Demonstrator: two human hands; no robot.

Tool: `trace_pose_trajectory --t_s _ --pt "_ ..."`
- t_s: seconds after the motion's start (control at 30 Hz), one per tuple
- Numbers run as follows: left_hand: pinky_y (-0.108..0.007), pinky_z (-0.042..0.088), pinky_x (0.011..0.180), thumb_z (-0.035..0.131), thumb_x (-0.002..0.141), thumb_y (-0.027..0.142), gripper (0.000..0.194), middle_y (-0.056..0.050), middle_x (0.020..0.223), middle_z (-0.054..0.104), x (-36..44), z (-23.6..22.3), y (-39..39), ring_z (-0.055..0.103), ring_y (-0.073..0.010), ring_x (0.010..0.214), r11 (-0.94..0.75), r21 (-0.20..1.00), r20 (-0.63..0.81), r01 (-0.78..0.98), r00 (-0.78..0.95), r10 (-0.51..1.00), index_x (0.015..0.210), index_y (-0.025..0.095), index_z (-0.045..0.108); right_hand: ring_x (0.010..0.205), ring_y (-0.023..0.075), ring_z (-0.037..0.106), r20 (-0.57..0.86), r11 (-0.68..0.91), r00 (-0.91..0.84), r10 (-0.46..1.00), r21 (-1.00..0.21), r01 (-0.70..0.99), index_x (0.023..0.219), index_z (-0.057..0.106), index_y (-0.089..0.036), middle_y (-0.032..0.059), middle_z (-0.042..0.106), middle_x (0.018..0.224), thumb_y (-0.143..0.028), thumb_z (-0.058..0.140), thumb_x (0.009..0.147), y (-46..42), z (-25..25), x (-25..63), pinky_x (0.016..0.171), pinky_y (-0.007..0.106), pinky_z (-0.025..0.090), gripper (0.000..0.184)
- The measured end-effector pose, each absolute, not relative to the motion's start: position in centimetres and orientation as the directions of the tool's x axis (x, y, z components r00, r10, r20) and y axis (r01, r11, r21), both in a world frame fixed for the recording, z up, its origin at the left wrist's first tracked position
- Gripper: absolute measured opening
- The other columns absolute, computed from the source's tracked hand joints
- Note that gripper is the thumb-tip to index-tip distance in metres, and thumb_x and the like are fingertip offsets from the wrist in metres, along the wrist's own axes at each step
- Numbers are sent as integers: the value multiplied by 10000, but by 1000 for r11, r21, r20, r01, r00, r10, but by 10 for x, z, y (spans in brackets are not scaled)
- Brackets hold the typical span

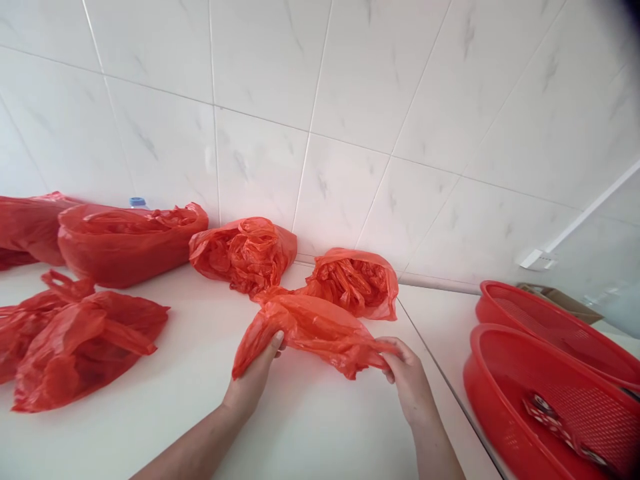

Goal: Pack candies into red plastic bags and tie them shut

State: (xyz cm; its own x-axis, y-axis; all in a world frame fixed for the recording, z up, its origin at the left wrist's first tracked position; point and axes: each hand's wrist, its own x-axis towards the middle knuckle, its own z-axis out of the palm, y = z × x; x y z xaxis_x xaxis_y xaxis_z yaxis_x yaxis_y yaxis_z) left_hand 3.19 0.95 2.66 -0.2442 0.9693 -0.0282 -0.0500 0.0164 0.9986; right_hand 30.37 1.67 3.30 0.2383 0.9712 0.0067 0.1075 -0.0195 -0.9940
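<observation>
Right now I hold a thin red plastic bag (320,327) over the white tabletop (325,427). My left grip (257,373) has its thumb pressed on the wide side, its fingers mostly hidden by the plastic, while my right grip (405,373) pinches the narrow, gathered end. Plastic this flimsy could split, I judge, if I tug that end too hard. The far edge also crowds 2 stuffed bundles, the left bundle (245,253) and the right bundle (360,283); I can't tell whether it touches them, but a snag there could drag either askew and spill its crumpled filling. Should my left thumb slip, the wide side could sag and fold. The nearer red basket (483,373) sits apart to my right, a lesser worry.
</observation>
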Motion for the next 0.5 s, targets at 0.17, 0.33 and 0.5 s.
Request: trace_pose_trajectory --t_s 0.17,0.33,0.5 --pt "-282 495 684 632 765 525 336 -5 695 586 29 17 22 567 -159 684 -81 984 43 -156 -233 972 790 191 608 659 137 533 -17 37 305 952 -985 -169 788 653 -194 16 642 802 -306 668 672 16 35 312 516 233 406 162" --pt "-297 500 677 466 855 555 357 -19 857 601 23 12 27 588 -172 772 -165 981 128 -106 -294 947 1000 239 547 726 178 605 -119 142 378 918 -792 -594 757 653 -205 30 672 823 -244 655 614 15 46 331 561 290 486 148" --pt "-421 353 1023 673 755 372 346 -70 1285 506 26 20 31 441 -275 1217 -357 911 397 208 -201 896 1088 293 623 752 219 626 -139 245 462 876 -696 -675 705 621 -247 29 675 806 -328 604 653 10 42 362 650 421 525 98"
